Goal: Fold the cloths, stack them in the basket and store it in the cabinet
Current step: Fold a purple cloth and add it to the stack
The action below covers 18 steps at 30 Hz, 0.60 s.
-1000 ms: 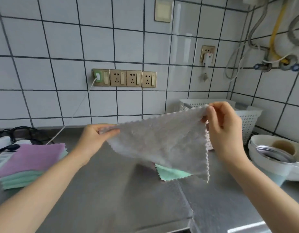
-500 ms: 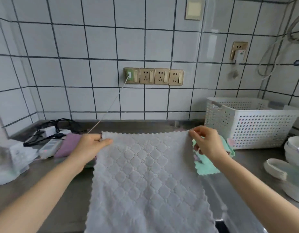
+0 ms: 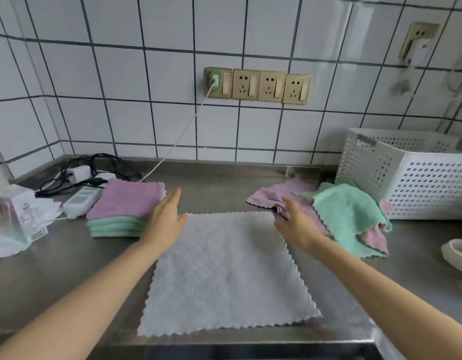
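Note:
A pale grey cloth (image 3: 228,274) with scalloped edges lies spread flat on the steel counter (image 3: 42,276). My left hand (image 3: 166,219) hovers at its far left corner with straight fingers. My right hand (image 3: 297,224) is at its far right corner, fingers relaxed and open. Neither hand holds anything. A stack of folded cloths (image 3: 123,209), purple on top with green ones under it, sits to the left. A loose heap of purple (image 3: 274,196) and green cloths (image 3: 349,211) lies to the right. The white perforated basket (image 3: 411,178) stands at the far right against the wall.
A power strip (image 3: 80,200), chargers and black cables (image 3: 94,165) crowd the back left corner. A white packet (image 3: 14,216) lies at the left edge. White dishes (image 3: 456,253) sit at the right edge. Wall sockets (image 3: 258,84) with a white cable are behind.
The grey cloth went from being held up in the air by both hands to lying flat on the counter. Both hands have let go of its far corners.

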Each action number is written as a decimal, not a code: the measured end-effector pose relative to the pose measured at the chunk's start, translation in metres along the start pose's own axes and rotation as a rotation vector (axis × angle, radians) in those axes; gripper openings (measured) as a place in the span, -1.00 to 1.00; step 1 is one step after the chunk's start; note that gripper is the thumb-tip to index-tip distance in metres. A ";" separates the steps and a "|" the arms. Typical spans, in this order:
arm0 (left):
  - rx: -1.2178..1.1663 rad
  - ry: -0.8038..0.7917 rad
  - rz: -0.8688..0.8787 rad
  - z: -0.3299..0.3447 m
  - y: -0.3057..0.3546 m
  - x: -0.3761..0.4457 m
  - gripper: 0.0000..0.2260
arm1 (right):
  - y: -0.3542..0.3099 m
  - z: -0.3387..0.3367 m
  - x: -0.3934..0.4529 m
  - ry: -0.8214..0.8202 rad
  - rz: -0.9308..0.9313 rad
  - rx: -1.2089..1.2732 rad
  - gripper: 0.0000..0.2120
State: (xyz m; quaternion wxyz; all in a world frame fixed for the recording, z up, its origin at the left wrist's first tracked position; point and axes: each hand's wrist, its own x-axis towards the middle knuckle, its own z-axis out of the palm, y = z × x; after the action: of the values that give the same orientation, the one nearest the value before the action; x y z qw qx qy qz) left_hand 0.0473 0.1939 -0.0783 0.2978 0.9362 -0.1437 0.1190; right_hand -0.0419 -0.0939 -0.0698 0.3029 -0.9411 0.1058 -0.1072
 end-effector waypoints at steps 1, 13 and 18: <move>0.020 -0.021 0.089 0.004 0.002 -0.012 -0.47 | 0.003 0.007 -0.012 -0.042 -0.110 -0.081 -0.46; 0.022 -0.576 0.462 -0.006 0.006 -0.150 -0.39 | 0.021 0.009 -0.131 -0.258 -0.677 -0.212 -0.66; 0.062 -0.536 0.473 -0.013 -0.004 -0.158 -0.41 | 0.027 0.006 -0.134 -0.186 -0.832 -0.384 -0.75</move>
State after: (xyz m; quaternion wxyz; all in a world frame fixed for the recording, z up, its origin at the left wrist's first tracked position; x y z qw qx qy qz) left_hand -0.0999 0.2356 -0.1186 0.1853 0.8835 -0.4259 -0.0610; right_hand -0.1722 -0.0763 -0.1089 0.0628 -0.9482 -0.2901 -0.1131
